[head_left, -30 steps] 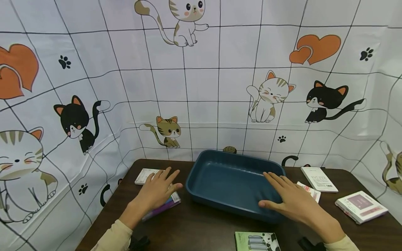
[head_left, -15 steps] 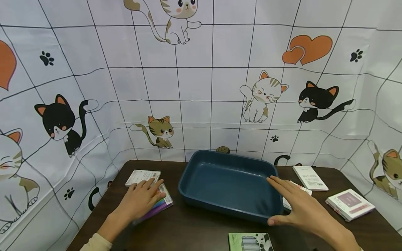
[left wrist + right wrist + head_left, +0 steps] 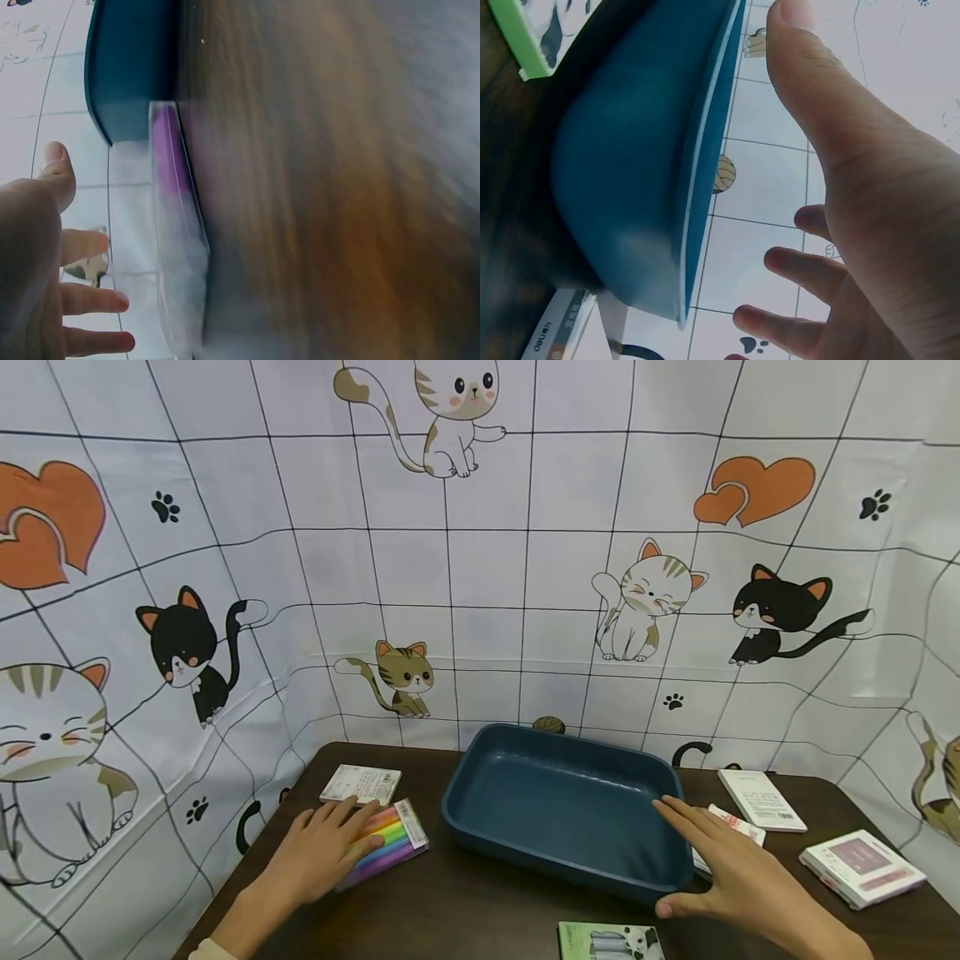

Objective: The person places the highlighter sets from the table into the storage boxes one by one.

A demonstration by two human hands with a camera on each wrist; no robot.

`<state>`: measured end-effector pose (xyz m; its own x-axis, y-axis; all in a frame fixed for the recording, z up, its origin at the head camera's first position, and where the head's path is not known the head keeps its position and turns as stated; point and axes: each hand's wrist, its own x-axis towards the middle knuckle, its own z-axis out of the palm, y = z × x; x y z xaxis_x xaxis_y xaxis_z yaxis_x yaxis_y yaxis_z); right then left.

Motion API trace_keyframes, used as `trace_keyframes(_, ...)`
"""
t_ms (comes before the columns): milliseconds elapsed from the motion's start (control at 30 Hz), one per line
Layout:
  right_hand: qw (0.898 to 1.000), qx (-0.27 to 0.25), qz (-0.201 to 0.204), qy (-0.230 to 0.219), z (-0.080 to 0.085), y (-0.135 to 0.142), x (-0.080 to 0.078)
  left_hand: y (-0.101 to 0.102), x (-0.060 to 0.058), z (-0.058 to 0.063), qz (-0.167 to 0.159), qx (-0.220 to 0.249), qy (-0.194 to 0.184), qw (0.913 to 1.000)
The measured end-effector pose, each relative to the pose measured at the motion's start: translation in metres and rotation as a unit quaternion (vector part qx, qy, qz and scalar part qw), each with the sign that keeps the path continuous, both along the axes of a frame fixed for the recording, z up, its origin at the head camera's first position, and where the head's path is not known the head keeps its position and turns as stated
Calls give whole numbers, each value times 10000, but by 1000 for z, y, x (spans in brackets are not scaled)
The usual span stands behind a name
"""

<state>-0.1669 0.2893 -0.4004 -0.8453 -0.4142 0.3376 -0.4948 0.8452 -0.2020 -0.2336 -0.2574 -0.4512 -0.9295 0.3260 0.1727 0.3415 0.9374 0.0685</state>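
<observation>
My left hand (image 3: pixel 315 856), fingers spread and relaxed, is over the left end of a clear pack of rainbow-coloured markers (image 3: pixel 390 839). In the left wrist view the pack's purple edge (image 3: pixel 171 157) stands beside the hand (image 3: pixel 30 255), with a gap between them. A deep blue rectangular plastic tray (image 3: pixel 555 882) sits mid-table. My right hand (image 3: pixel 742 885) hovers by the tray's right front corner, thumb apart from extended fingers. From the right wrist, that hand (image 3: pixel 885 210) shows just beyond the tray's rim (image 3: pixel 686 225), holding nothing.
A white box (image 3: pixel 362 783) lies behind the markers. To the tray's right are a partly hidden red-and-white box (image 3: pixel 738 827), a flat white box (image 3: pixel 762 800) and a thicker white-and-pink box (image 3: pixel 862 868). A green panda-print pack (image 3: pixel 609 942) lies in front. A cat-print curtain (image 3: pixel 487 568) encloses the dark table (image 3: pixel 465 910).
My left hand has lowered and drawn back leftward, uncovering more of the marker pack. My right hand has shifted from over the tray to its right front corner. The tray stays put.
</observation>
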Motion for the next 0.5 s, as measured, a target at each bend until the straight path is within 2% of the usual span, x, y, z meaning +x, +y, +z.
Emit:
trace_keyframes(167, 9998, -28, 81, 157, -8, 4, 1, -18, 9, -5, 93, 66, -67, 9999)
trace_keyframes(367, 9997, 39, -4, -242, -11, 6, -1, -37, 19, -7, 296, 173, -20, 9994)
trace_keyframes(500, 9994, 38, -79, -342, -11, 8, -1, -43, 25, -7, 319, 287, 19, 9991)
